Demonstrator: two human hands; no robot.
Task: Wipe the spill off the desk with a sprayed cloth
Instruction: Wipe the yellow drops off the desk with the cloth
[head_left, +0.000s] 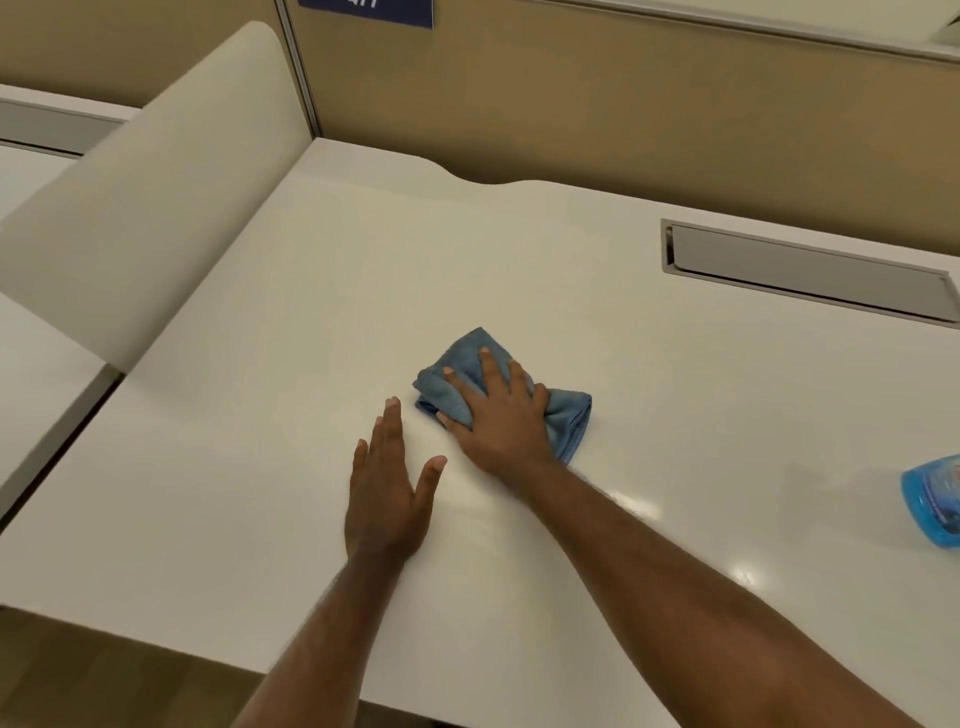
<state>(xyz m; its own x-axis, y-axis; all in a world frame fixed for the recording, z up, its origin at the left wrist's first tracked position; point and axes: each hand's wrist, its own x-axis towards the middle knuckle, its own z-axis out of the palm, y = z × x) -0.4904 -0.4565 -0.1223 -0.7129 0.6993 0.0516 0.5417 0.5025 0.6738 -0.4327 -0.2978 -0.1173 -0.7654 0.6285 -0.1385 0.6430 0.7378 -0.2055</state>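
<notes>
While under the right hand (496, 415), a blue cloth (465, 356), folded and rumpled.

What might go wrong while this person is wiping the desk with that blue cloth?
The blue cloth is bunched under the right hand, so it may touch the desk unevenly and leave streaks. A wide sweep to the right might knock the spray bottle at the picture's edge. Wiping away from the body could push liquid toward the cable slot at the back.
</notes>
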